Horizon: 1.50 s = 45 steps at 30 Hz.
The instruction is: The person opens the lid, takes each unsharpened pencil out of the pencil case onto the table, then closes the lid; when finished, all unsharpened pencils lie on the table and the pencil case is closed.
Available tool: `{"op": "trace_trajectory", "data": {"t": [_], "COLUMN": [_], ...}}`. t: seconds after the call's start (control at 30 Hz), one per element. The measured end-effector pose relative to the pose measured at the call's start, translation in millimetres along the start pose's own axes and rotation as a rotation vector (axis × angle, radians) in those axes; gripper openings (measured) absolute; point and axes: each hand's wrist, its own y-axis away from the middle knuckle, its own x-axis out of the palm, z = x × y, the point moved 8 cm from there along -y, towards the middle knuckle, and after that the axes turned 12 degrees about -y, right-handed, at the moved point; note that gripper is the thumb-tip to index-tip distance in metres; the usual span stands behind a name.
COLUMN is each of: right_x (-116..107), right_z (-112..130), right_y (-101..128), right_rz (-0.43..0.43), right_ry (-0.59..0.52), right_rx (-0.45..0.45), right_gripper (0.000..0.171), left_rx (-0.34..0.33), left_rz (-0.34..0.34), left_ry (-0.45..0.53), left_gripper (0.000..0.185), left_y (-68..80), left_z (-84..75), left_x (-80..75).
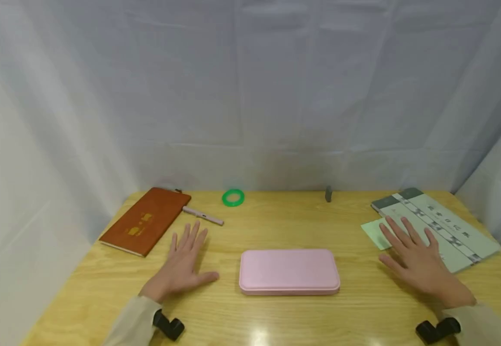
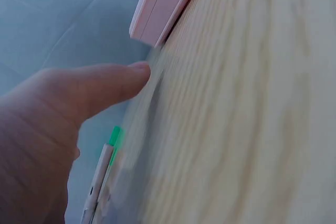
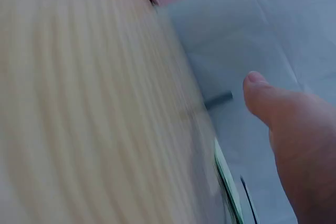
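Note:
A pink rectangular case (image 1: 289, 270), lid closed, lies on the table between the two hands. To its left my left hand (image 1: 183, 266) is spread palm down with nothing in it, thumb pointing toward the case. My right hand (image 1: 417, 264) has its fingers spread on the other side, overlapping a light green notebook (image 1: 462, 230) and a small pale green paper (image 1: 376, 233) in the head view. A light-coloured pen (image 1: 203, 216) lies just beyond the left fingertips, beside a brown notebook (image 1: 146, 221). In each wrist view a thumb stands off the wood, with the case near the top.
Toward the back of the wooden table (image 1: 276, 221) lies a green ring (image 1: 233, 197), perhaps a tape roll. A small dark grey block (image 1: 328, 193) stands upright at the back edge. White curtains (image 1: 276, 96) hang behind the table and along both sides.

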Motion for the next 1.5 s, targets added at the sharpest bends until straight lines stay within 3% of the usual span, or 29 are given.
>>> {"op": "trace_trajectory", "data": {"t": [0.13, 0.33, 0.47, 0.6, 0.9, 1.03, 1.17, 1.4, 1.5], "right_x": [14.1, 34.1, 43.6, 51.2, 51.7, 47.1, 42.0, 30.8, 26.2], "right_z": [34.6, 86.7, 108.5, 118.4, 124.2, 134.4, 151.5, 172.1, 177.1], "right_y": [-8.8, -12.3, -8.6, -7.1, -9.1, -8.9, -10.9, -21.7, -28.1], "right_rz": [0.007, 0.031, 0.073, 0.108, 0.072, -0.005, -0.099, -0.258, -0.277], "right_ry": [-0.047, -0.17, -0.191, -0.208, -0.225, -0.196, -0.17, -0.196, -0.219], "right_rx": [-0.095, -0.23, -0.269, -0.254, -0.241, -0.291, -0.363, -0.459, -0.458], "right_gripper": [0.076, 0.074, 0.071, 0.07, 0.069, 0.067, 0.052, 0.047, 0.045], "left_rx": [0.058, 0.173, 0.21, 0.185, 0.113, 0.105, 0.095, 0.022, 0.013], "left_rz": [0.005, 0.046, 0.028, -0.012, -0.075, -0.061, -0.048, -0.008, -0.014], "left_ry": [0.062, 0.216, 0.267, 0.303, 0.37, 0.391, 0.428, 0.596, 0.624], "left_gripper": [0.105, 0.106, 0.1, 0.098, 0.088, 0.083, 0.079, 0.062, 0.054], "left_y": [1.7, 1.9, 0.5, -0.3, -2.8, -3.3, -2.5, -2.2, -4.6], "left_z": [-13.8, -49.6, -67.6, -73.1, -79.4, -82.9, -88.6, -86.3, -85.0], "left_x": [3.3, 11.7, 14.1, 15.6, 17.1, 19.2, 20.5, 21.8, 20.2]}}
